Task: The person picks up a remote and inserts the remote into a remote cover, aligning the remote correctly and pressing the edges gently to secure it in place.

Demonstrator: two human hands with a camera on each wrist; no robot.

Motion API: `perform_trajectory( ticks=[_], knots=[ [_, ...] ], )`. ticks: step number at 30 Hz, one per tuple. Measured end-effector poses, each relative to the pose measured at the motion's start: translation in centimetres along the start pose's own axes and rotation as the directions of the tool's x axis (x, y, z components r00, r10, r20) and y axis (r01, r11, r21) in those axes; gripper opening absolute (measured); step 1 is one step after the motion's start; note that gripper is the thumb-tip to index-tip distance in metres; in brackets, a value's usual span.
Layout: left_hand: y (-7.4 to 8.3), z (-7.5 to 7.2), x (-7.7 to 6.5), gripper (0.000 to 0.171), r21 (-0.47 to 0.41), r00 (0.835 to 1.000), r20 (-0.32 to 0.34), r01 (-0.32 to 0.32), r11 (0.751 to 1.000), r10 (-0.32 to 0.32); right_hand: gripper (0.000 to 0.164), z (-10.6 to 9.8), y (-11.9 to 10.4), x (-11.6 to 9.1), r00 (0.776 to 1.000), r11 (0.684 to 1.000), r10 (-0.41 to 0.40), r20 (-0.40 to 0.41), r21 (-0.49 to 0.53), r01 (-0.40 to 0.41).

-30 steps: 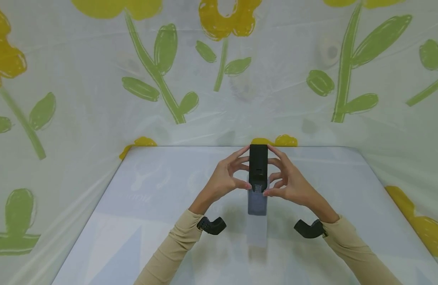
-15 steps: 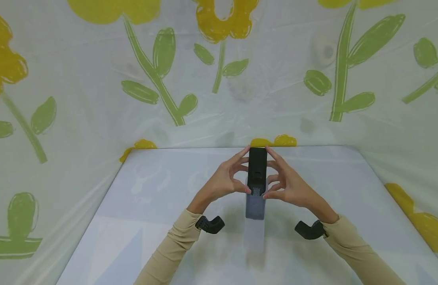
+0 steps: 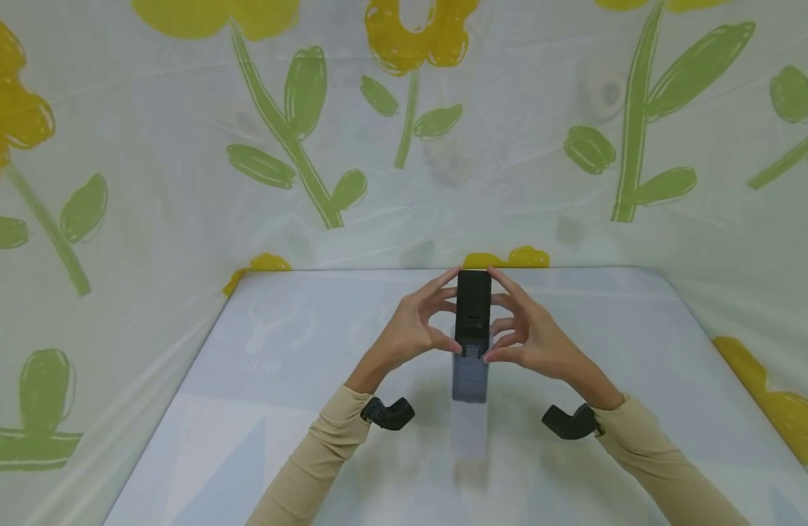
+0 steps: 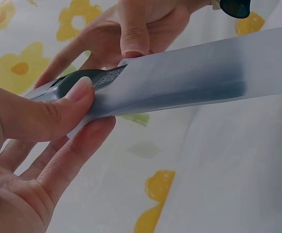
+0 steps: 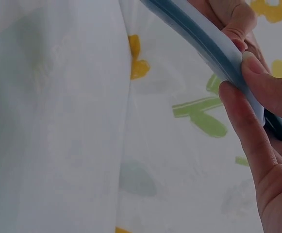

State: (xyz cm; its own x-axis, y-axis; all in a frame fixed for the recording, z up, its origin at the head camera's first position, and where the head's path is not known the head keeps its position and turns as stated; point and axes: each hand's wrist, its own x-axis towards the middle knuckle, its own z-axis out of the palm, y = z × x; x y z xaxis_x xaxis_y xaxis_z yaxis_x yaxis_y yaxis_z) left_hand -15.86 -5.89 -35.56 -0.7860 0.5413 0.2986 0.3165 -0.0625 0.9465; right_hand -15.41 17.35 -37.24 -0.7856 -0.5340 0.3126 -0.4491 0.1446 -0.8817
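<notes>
A slim black device (image 3: 473, 299) stands out of a long translucent plastic sleeve (image 3: 470, 380), held above the table between both hands. Its lower part shows dark through the sleeve, whose near end hangs flat. My left hand (image 3: 413, 329) pinches the left edge at the sleeve's mouth, thumb above and fingers beneath. Opposite it, my right hand (image 3: 534, 332) pinches the right edge the same way. In the left wrist view a small printed label (image 4: 109, 77) shows on the device at the mouth of the sleeve (image 4: 179, 73). Both index fingers reach along the device's sides to its far end.
A pale table (image 3: 312, 365) lies below, its far edge just beyond the hands. Behind it hangs a white cloth (image 3: 509, 146) printed with yellow flowers and green leaves. Black curved camera mounts (image 3: 389, 414) sit on both wrists, over beige sleeves.
The hands and the device have shifted very slightly toward the person and to the left. Both grips stay the same.
</notes>
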Motion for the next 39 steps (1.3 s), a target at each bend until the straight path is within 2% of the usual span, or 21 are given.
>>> perform_trajectory(
  ticks=[7,14,23,32,39],
  knots=[
    [-0.1,0.1,0.0,0.099,0.001,1.0,-0.014,0.0,1.0,0.0,0.114,0.0,0.2,0.0,1.0,1.0,0.004,-0.002,0.008,-0.004],
    [-2.3,-0.3,0.6,0.102,-0.018,1.0,-0.021,-0.01,1.0,0.01,0.114,0.0,0.0,0.0,1.0,1.0,0.004,-0.007,0.015,-0.004],
    [-2.8,-0.4,0.6,0.101,-0.023,0.999,-0.024,-0.024,0.999,0.023,0.113,0.0,0.0,-0.1,1.0,1.0,-0.003,-0.007,0.023,0.003],
    [-2.4,-0.3,0.6,0.1,-0.053,1.0,-0.02,-0.01,0.999,0.009,0.113,-0.1,0.1,-0.1,1.0,1.0,0.0,-0.013,0.031,0.001],
    [-0.3,0.1,0.1,0.096,-0.031,1.0,-0.022,0.0,1.0,-0.001,0.112,-0.1,0.1,-0.1,1.0,1.0,-0.005,-0.015,0.023,0.005]
  ],
)
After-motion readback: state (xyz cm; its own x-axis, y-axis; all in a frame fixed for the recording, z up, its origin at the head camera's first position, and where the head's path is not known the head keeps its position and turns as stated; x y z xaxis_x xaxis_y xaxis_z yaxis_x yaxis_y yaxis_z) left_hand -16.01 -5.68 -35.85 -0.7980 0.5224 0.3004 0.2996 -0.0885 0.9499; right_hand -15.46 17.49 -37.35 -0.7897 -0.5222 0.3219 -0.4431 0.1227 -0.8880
